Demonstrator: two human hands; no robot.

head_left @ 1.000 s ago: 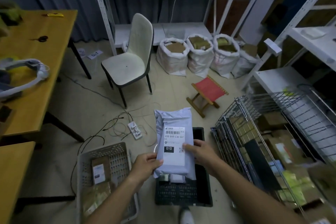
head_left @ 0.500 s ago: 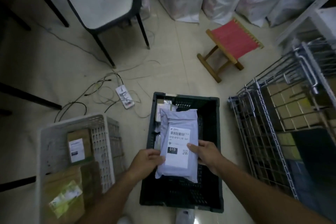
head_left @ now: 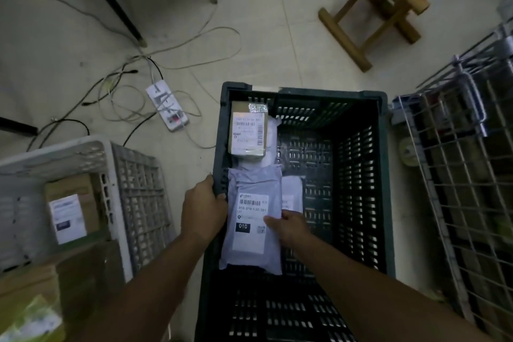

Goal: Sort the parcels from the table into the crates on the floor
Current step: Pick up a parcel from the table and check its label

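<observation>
A grey plastic mailer parcel (head_left: pixel 254 189) with a white label reading 010 is inside the black crate (head_left: pixel 361 169) on the floor, along its left side. My left hand (head_left: pixel 204 209) grips the parcel's left edge, up against the crate wall. My right hand (head_left: pixel 288 226) pinches its right edge, thumb on the label. A brown box parcel (head_left: pixel 247 130) and other grey mailers lie deeper in the same crate. To the left stands a white crate (head_left: pixel 133 189) holding brown labelled boxes (head_left: pixel 72 203).
A metal wire cart (head_left: pixel 458 175) with cartons stands close on the right. A power strip (head_left: pixel 168 108) with loose cables lies on the floor beyond the crates. A wooden stool with a red seat (head_left: pixel 388 0) and black chair legs (head_left: pixel 111 0) are farther off.
Both hands have lowered the grey parcel from above the black crate down into it. The view has tilted down and come closer to the crates.
</observation>
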